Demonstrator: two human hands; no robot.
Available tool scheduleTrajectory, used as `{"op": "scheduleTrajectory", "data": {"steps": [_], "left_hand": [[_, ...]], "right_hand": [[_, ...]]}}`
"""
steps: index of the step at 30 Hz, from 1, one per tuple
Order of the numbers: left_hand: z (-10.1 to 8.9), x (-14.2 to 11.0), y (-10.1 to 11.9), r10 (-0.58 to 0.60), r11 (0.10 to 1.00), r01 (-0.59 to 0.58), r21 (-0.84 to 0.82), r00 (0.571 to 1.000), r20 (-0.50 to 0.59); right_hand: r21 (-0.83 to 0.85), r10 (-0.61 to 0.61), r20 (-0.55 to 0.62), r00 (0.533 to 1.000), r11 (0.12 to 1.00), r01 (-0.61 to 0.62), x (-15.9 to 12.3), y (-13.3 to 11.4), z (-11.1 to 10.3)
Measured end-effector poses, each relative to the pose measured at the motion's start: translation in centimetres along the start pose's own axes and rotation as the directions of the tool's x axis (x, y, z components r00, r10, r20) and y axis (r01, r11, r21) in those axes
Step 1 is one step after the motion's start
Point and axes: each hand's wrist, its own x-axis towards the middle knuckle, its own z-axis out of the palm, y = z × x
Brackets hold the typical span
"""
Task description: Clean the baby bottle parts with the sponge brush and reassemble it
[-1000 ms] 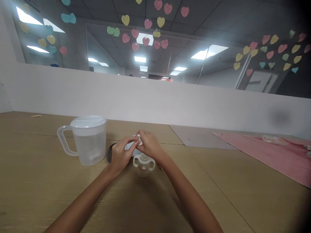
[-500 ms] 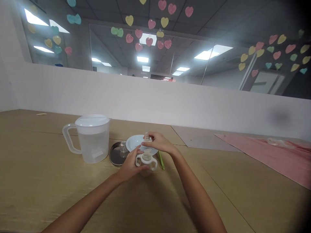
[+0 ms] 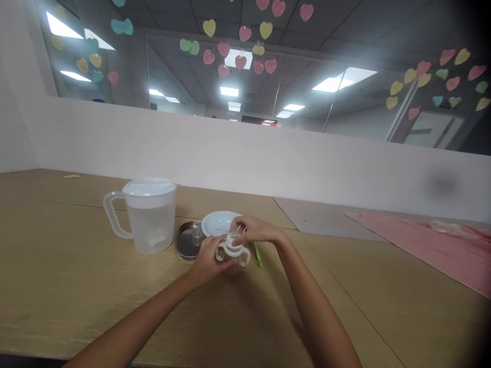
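Note:
A clear baby bottle (image 3: pixel 231 270) with a white two-handled ring stands upright on the table in front of me. My left hand (image 3: pixel 209 259) is wrapped round its left side, thumb across the front. On the bottle's mouth sits a bottle nipple (image 3: pixel 230 241) with a white collar, and my right hand (image 3: pixel 251 231) grips it from the right with bent fingers. Just behind is a pale blue plate (image 3: pixel 215 221), partly covered by my right hand. A green-handled utensil (image 3: pixel 258 255) lies right of the bottle, its far end hidden.
A lidded clear pitcher (image 3: pixel 153 225) stands at the left. Beside it is a round metal tray (image 3: pixel 184 248) holding a small clear cap (image 3: pixel 197 232). A pink cloth (image 3: pixel 433 243) lies at the far right, and a white wall (image 3: pixel 215 153) rises behind the table.
My right hand has lowered the nipple from above the plate onto the bottle's mouth. My left hand keeps its hold on the bottle. The view has shifted slightly.

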Motion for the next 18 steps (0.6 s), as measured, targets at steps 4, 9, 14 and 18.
{"op": "scheduleTrajectory", "data": {"steps": [4, 9, 14, 18], "left_hand": [[0.0, 0.1, 0.0, 0.018, 1.000, -0.018, 0.010, 1.000, -0.004], [0.1, 0.1, -0.1, 0.035, 0.999, -0.035, 0.023, 0.999, -0.011], [0.3, 0.0, -0.1, 0.023, 0.999, -0.022, 0.034, 0.999, -0.031], [0.3, 0.1, -0.1, 0.042, 0.998, -0.042, 0.042, 0.999, -0.014]], "right_hand": [[-0.086, -0.003, -0.001, 1.000, 0.996, 0.003, -0.4, -0.3, -0.3], [-0.227, 0.071, -0.058, 0.996, 0.970, -0.082, -0.4, -1.2, 0.4], [-0.466, 0.171, -0.256, 0.951, 0.841, -0.276, 0.2, -2.5, 1.9], [-0.503, 0.200, -0.286, 0.937, 0.801, -0.324, 0.5, -3.0, 2.3]]}}
